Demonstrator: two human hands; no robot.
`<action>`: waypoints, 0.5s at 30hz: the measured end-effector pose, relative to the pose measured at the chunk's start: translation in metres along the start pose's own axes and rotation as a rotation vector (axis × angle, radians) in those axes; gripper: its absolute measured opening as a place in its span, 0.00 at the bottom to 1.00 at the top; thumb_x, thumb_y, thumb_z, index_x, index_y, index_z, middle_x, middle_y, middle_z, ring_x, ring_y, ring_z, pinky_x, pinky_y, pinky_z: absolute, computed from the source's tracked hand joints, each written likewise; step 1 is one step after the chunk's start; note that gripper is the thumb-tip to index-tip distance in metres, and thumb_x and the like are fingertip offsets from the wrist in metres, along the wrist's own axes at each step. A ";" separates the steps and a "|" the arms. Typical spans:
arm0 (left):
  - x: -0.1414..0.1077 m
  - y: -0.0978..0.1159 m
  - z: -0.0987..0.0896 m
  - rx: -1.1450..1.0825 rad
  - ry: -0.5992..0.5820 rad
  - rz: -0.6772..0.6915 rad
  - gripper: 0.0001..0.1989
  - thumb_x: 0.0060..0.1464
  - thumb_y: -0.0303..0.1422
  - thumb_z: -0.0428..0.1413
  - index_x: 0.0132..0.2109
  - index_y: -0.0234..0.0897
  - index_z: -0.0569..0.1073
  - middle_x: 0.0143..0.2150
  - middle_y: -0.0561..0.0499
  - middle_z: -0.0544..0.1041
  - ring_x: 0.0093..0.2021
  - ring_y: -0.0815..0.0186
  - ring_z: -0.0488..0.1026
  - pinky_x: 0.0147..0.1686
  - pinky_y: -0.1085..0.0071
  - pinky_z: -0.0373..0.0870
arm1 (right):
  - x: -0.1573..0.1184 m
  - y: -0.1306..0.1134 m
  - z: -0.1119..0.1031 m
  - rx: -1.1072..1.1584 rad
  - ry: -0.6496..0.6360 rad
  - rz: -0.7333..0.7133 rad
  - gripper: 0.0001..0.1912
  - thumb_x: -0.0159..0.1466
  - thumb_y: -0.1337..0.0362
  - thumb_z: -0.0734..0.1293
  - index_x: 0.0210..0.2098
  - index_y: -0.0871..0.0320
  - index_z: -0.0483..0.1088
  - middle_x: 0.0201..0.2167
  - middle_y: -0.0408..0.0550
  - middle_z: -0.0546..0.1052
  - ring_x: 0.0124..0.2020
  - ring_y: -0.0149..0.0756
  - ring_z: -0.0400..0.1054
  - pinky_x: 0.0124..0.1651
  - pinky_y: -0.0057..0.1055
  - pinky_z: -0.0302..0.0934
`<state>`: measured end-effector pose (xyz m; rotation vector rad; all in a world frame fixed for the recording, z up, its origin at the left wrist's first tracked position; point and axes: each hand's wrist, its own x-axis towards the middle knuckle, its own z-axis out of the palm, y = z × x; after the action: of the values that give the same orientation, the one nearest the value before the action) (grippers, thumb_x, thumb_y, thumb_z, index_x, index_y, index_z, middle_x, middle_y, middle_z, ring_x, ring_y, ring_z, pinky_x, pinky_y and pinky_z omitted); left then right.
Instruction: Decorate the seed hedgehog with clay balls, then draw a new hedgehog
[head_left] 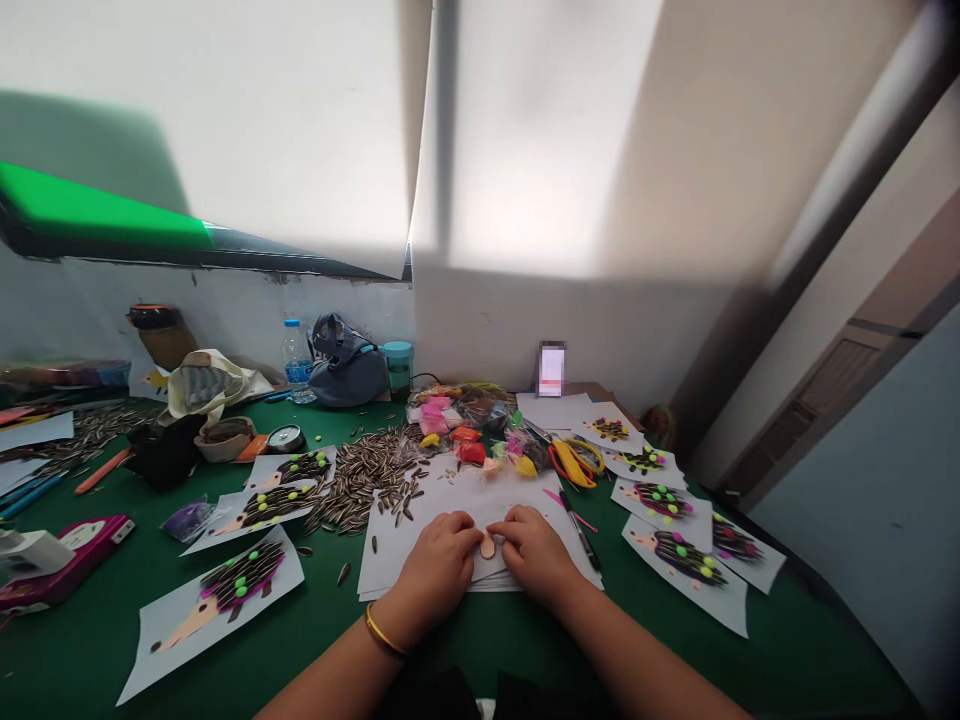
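Note:
On a small stack of white paper (420,580) lies a small flattened drop of peach-coloured clay (487,546). My left hand (444,555) rests on the paper with curled fingers, its thumb and index finger at the clay's left edge. From the other side, my right hand (534,545) presses its index fingertip against the clay's upper right, the other fingers bent. Just right of that hand lie a black pen (577,525) and a pink clay tool (559,500). A heap of striped sunflower seeds (367,475) spreads past the paper's upper left.
Bagged coloured clay (471,452) and yellow-handled scissors (576,465) lie beyond the paper. Finished hedgehog pictures (247,580) flank both sides, more hedgehog cards (682,560) at right. A phone (551,370) stands by the wall, a blue bag (349,370) further left.

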<state>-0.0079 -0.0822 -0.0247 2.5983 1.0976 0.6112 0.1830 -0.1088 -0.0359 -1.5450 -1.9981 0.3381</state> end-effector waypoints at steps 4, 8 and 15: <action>-0.001 -0.001 0.001 -0.007 -0.002 -0.004 0.16 0.50 0.21 0.48 0.43 0.40 0.74 0.45 0.48 0.72 0.46 0.61 0.67 0.50 0.64 0.64 | -0.001 0.000 0.000 0.011 -0.005 -0.014 0.21 0.57 0.74 0.61 0.42 0.49 0.79 0.36 0.46 0.73 0.41 0.36 0.64 0.47 0.31 0.58; -0.001 -0.002 0.001 -0.012 -0.001 -0.001 0.16 0.51 0.21 0.49 0.43 0.40 0.74 0.45 0.48 0.72 0.46 0.61 0.67 0.49 0.64 0.65 | -0.001 -0.001 -0.002 -0.001 -0.032 -0.007 0.20 0.57 0.73 0.62 0.41 0.47 0.79 0.35 0.46 0.74 0.41 0.36 0.65 0.47 0.31 0.58; 0.000 -0.003 0.002 -0.017 0.014 -0.001 0.16 0.52 0.21 0.49 0.43 0.40 0.75 0.45 0.48 0.73 0.46 0.61 0.68 0.49 0.64 0.64 | 0.000 0.002 -0.001 0.058 0.013 0.015 0.20 0.58 0.74 0.61 0.44 0.51 0.78 0.36 0.47 0.74 0.43 0.36 0.65 0.48 0.30 0.58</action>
<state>-0.0092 -0.0802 -0.0279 2.5829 1.0935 0.6362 0.1855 -0.1086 -0.0367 -1.5232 -1.9505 0.3871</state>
